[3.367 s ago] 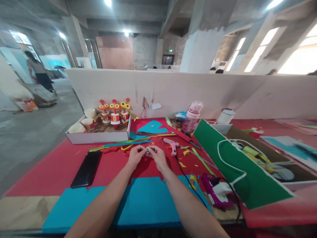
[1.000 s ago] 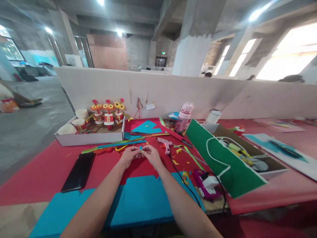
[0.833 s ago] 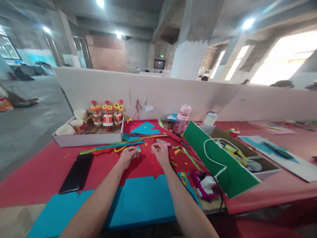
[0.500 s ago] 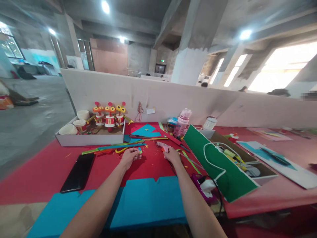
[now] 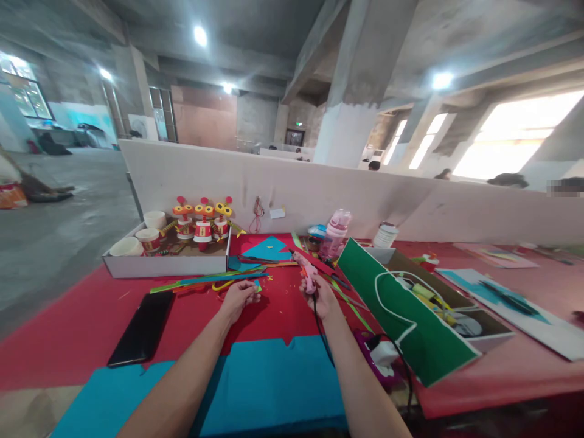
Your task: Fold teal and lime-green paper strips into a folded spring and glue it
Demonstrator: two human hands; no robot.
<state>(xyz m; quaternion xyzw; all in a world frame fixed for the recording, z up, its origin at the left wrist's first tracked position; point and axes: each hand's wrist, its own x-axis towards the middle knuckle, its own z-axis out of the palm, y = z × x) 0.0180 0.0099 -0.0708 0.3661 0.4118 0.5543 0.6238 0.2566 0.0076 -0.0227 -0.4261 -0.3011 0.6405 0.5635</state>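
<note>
My right hand (image 5: 320,296) is wrapped round a pink glue gun (image 5: 306,274), whose nozzle points away and up to the left; its black cord (image 5: 322,331) hangs down past my wrist. My left hand (image 5: 241,298) is closed, thumb and fingers pinching a small piece of coloured paper (image 5: 258,286), blue and green, that is mostly hidden by the fingers. Just beyond the left hand lie yellow-handled scissors (image 5: 223,285) and several coloured paper strips (image 5: 196,278). Small yellow scraps are scattered on the red cloth between the hands.
A white box (image 5: 164,265) at the back left holds paper cups and several cup figures (image 5: 203,228). A black phone (image 5: 141,328) lies at left, blue sheets (image 5: 274,377) in front. At right stand a green-sided box (image 5: 401,322), a purple power strip (image 5: 371,359) and a pink bottle (image 5: 335,234).
My right hand has lifted the glue gun and turned it, so its body and cord now show. The left hand keeps its pinch in about the same place.
</note>
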